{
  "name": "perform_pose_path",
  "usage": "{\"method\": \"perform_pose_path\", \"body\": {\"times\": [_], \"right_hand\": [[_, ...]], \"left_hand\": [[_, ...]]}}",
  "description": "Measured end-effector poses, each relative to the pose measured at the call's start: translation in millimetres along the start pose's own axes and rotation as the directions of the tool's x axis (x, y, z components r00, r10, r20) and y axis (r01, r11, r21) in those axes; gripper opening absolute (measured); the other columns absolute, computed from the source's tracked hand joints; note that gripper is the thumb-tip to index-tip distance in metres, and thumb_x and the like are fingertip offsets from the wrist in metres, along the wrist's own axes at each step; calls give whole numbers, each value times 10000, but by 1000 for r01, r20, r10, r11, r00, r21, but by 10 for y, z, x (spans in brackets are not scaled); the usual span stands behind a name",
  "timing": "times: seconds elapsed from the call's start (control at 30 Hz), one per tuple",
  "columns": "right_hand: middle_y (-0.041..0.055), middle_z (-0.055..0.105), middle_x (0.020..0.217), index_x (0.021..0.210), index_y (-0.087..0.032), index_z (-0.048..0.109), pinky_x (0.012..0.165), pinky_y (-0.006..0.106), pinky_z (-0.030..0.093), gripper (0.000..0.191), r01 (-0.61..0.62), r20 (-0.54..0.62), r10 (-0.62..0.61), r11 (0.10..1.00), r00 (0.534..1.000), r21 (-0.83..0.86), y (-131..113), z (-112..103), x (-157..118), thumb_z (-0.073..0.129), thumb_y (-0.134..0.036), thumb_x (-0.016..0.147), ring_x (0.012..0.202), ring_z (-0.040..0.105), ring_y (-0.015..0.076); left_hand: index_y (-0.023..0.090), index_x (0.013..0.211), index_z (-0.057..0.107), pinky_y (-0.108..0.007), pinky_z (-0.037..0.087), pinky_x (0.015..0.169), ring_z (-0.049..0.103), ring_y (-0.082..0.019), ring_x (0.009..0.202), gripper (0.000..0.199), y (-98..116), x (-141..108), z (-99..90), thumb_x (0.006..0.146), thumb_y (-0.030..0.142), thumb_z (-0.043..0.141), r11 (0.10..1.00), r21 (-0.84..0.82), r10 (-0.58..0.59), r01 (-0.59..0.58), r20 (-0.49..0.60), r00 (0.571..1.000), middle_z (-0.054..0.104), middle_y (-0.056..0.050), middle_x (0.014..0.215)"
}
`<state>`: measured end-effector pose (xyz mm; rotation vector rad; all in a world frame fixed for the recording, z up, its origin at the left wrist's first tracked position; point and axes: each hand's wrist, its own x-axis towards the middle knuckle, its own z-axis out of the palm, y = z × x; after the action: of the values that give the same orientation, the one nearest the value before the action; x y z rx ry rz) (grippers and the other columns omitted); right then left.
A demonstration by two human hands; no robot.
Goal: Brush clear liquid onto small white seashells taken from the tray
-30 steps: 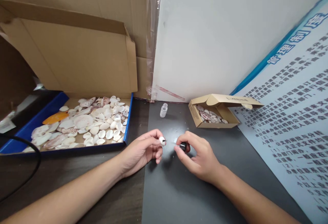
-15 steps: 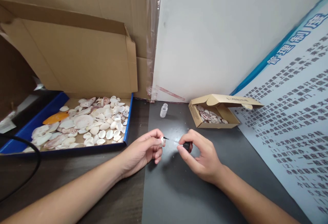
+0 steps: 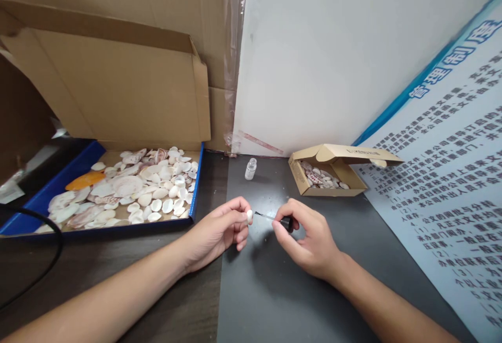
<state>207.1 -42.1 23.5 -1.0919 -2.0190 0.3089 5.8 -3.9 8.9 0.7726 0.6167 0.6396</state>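
Between the thumb and fingers of my left hand is a small white seashell. My right hand pinches the black cap of a brush applicator. Its thin stem points left, and the dark bristle tip is just short of the shell, with a small gap between them. Beyond my hands, a small clear glass bottle with a pale label stands upright and uncapped on the dark grey mat.
To the left lies a blue-edged cardboard box full of seashells, its lid raised. A smaller cardboard box with shells stands at the back right. A printed poster leans on the right. A black cable curves at far left.
The brush tip has come away from the shell, moving slightly right, so a gap now shows. My left hand has stayed almost still with the shell.
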Motion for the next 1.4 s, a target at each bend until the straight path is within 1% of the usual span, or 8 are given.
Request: {"method": "perform_pose_path", "body": {"times": [0.1,0.2,0.57,0.7,0.87,1.03,1.2,1.4], "right_hand": [[-6,574,711,876,-208,558,541,245,434,49,31,18,-31,999,999,23,4,1,-7,558,-164,896,563,504,126],[-12,572,697,845,-208,557,538,242,429,66,19,48,-19,1000,999,0,2,3,-6,564,-156,884,552,500,121],[-26,529,659,799,-208,540,527,231,407,106,-4,13,4,1000,1000,1,4,3,-1,558,-137,876,548,481,118],[-14,554,698,863,-200,560,549,237,416,53,34,-8,-34,999,999,17,-6,-1,-7,565,-157,895,567,493,121],[-30,522,651,790,-203,539,521,225,398,111,12,-2,-12,1000,1000,7,-7,3,-1,563,-130,870,535,474,112],[-12,561,703,873,-194,568,549,235,417,41,30,-18,-30,999,999,10,8,6,-9,573,-158,893,561,494,117],[-34,513,634,777,-203,537,517,230,389,118,8,-11,-8,1000,1000,1,3,-3,-3,567,-138,871,530,459,112],[-13,550,690,860,-198,574,541,239,411,62,43,-14,-43,998,999,36,12,-4,-3,567,-155,905,559,484,120]], "left_hand": [[178,798,492,-212,386,523,377,-83,547,111,1,5,5,866,186,580,1000,-13,5,-5,2,1000,420,48,648],[174,798,491,-210,386,521,370,-78,544,106,6,4,8,875,172,564,1000,-11,8,-8,2,1000,422,48,660],[167,794,494,-208,388,517,379,-75,548,117,0,-4,-1,899,183,543,1000,-19,9,-8,22,1000,434,44,684],[167,803,497,-208,391,517,387,-77,549,106,-3,-3,-4,905,175,522,999,-32,6,-5,32,999,446,40,686],[165,797,497,-204,392,513,381,-74,543,119,-5,-1,-11,915,174,510,999,-36,4,-3,27,1000,438,44,677],[167,809,499,-203,395,515,388,-74,545,102,0,-7,-14,910,170,515,999,-44,7,-6,35,999,448,43,682],[165,797,500,-201,397,511,386,-75,540,112,7,-4,-6,909,161,511,999,-37,3,-2,31,999,443,45,656],[164,799,503,-201,398,513,395,-77,543,110,5,3,0,909,159,509,999,-40,4,-3,29,1000,446,45,646]]}}
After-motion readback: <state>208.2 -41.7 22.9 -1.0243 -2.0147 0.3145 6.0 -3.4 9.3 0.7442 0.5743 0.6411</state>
